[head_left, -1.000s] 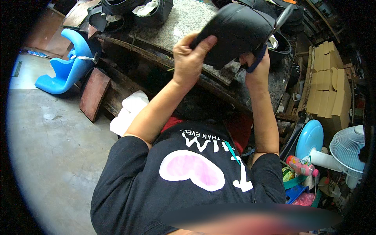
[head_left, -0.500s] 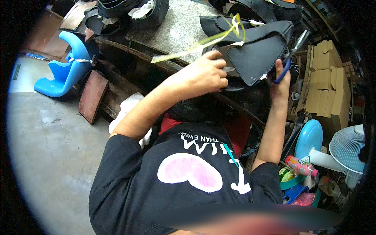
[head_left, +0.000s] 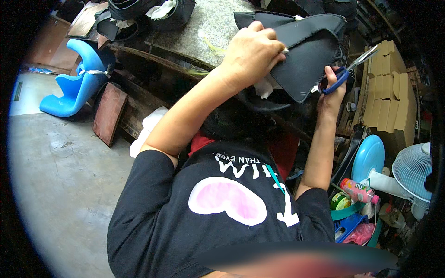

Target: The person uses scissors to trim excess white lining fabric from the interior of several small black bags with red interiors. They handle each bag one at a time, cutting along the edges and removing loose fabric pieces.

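A black stitched panel piece (head_left: pixel 306 60) with a pointed flap hangs over the near edge of the worktop, between my hands. My left hand (head_left: pixel 255 53) is closed at its left side, fingertips pinched together. A small pale tip shows beside those fingertips; what they hold is mostly hidden. Faint yellow ribbon (head_left: pixel 215 48) shows just left of that hand. Scissors (head_left: pixel 340 79) with blue handles sit in my right hand (head_left: pixel 333 95), thumb at a handle loop, blades pointing up and to the right. This hand is at the piece's right edge, near a small white tag.
The grey speckled worktop (head_left: pixel 208 28) carries more black pieces (head_left: pixel 171 16) with white stuffing at the left. Cardboard boxes (head_left: pixel 389 97) stand at right, above a fan (head_left: pixel 412 171) and a pink bottle (head_left: pixel 359 191). A blue moulded seat (head_left: pixel 76 88) is at left.
My left hand has moved up and right, over the flap. The yellow ribbon, knotted and stretched out before, is now largely hidden. The scissors' blades have tipped slightly to the right.
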The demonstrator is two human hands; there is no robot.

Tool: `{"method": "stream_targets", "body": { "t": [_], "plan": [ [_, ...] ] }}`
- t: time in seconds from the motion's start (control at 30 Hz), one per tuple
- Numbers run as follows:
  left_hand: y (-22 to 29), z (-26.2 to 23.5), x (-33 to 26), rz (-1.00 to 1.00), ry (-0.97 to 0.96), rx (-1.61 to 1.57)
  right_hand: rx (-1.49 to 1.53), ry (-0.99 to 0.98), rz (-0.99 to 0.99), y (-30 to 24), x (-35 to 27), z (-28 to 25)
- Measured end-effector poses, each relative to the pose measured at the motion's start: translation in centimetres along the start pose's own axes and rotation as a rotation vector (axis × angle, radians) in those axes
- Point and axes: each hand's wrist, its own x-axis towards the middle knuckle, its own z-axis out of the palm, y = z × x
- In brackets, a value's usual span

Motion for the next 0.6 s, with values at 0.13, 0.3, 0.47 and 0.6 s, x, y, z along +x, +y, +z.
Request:
{"method": "stream_targets", "body": {
  "t": [0.13,0.3,0.47,0.6],
  "plan": [
    [-0.6,1.2,-0.4,0.042,0.089,-0.018,0.014,-0.060,-0.034,-0.5,0.3,0.6],
    [-0.6,0.1,-1.6,0.043,0.262,-0.009,0.123,-0.017,-0.094,0.4,2.0,1.9],
    [-1.2,-0.7,-3.6,-0.196,0.178,-0.327,-0.088,0.024,-0.232,2.9,3.7,4.0],
    [-1.6,-0.3,-5.1,-0.299,0.040,-0.507,0.047,-0.111,-0.188,3.3,4.7,3.6]
  ]
}}
